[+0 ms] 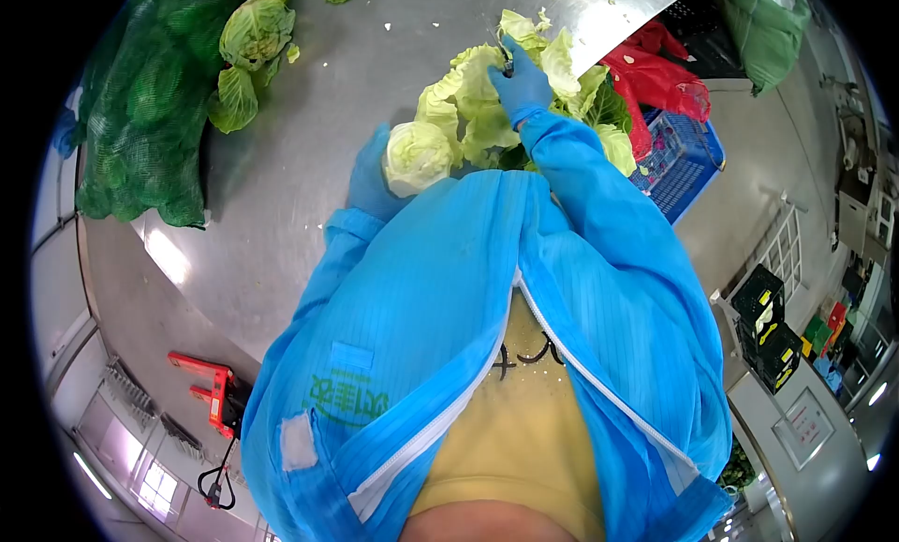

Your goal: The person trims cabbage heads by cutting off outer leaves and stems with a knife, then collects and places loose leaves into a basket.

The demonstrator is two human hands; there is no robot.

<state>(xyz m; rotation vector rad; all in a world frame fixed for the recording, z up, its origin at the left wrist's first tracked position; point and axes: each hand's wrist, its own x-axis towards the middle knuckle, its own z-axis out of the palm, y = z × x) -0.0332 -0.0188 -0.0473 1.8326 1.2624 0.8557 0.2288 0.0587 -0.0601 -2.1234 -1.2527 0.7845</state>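
Observation:
A trimmed, pale cabbage (418,158) sits at the near edge of the metal table (309,102), close to my body. My left hand (375,177), in a blue glove, is wrapped round its left side. Past the cabbage to the right, my right hand (524,85), gloved too, is closed over a pile of loose cabbage leaves (473,83). Something small and dark shows between its thumb and fingers, but its kind is not clear. My sleeve and jacket hide part of the leaves.
Green mesh sacks (150,121) of cabbages lie at the left, beside an untrimmed cabbage (256,32). A blue crate (688,163) with a red mesh bag (660,79) stands off the table's right edge. A red pallet jack (220,392) is behind at lower left.

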